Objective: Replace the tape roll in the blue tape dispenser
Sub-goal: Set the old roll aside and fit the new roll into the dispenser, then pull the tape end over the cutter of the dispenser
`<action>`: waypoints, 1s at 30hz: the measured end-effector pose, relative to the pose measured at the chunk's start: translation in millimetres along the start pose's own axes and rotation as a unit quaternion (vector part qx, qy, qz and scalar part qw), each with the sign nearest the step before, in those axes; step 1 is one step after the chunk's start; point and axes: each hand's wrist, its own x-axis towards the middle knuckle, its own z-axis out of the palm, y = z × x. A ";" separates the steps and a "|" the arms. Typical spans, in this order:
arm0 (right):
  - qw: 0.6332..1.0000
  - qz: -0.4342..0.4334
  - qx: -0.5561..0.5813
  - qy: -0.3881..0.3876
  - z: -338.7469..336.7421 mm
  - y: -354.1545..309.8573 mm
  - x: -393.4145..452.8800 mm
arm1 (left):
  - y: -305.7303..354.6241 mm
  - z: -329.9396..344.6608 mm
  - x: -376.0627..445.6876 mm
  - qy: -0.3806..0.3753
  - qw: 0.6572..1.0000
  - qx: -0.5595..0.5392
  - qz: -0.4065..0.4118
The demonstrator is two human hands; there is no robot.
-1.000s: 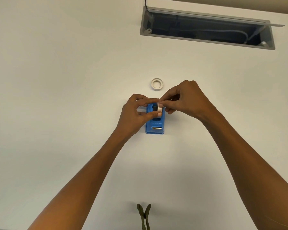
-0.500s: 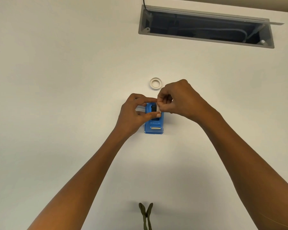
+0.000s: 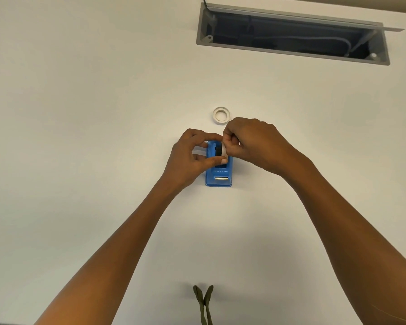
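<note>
A plain white table [image 3: 80,137] has an open grey cable hatch [image 3: 291,34] at its far edge.

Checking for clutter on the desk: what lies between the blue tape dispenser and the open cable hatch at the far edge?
Only a loose white ring, just beyond the dispenser. From there to the hatch the head view shows bare desk.
</note>
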 end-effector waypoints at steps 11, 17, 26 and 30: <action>0.989 -0.054 -0.096 0.096 24.9 -3.3 -23.2 | -7.8 -17.7 -8.1 -0.174 0.973 0.123 0.092; 0.983 -0.048 -0.095 0.147 42.3 -8.8 -35.9 | -7.6 -10.8 -7.4 -0.106 0.986 0.081 0.096; 0.953 -0.075 -0.160 0.247 57.7 -4.6 -44.7 | -18.3 -14.1 -12.0 -0.162 0.976 0.112 0.090; 0.929 -0.105 -0.202 0.292 70.1 -0.1 -49.1 | -19.3 -7.4 -12.0 -0.167 0.961 0.176 0.134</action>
